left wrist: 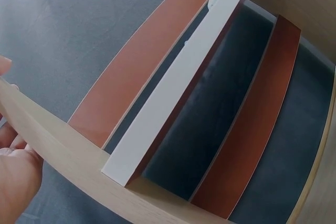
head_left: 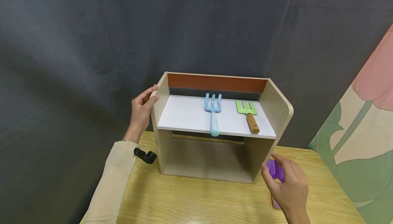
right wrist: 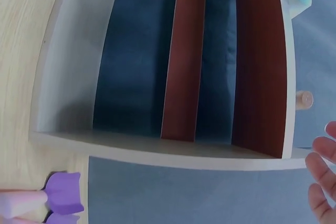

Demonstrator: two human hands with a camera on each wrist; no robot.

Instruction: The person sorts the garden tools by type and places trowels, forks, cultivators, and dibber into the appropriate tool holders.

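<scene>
A small wooden shelf unit stands upright on the table. My left hand grips the front edge of its left side panel, with the thumb and fingers on the panel. On the white upper shelf lie a light blue toy hand fork and a green toy fork with a brown handle. My right hand hovers near the right side panel, fingers loosely bent and holding nothing. Purple toy shovels with pinkish handles lie on the table, partly behind this hand in the head view.
The wood-grain table extends in front of the shelf unit. A dark grey curtain hangs behind it. On the right is a panel with a painted pink flower. The blue fork's handle overhangs the shelf's front edge.
</scene>
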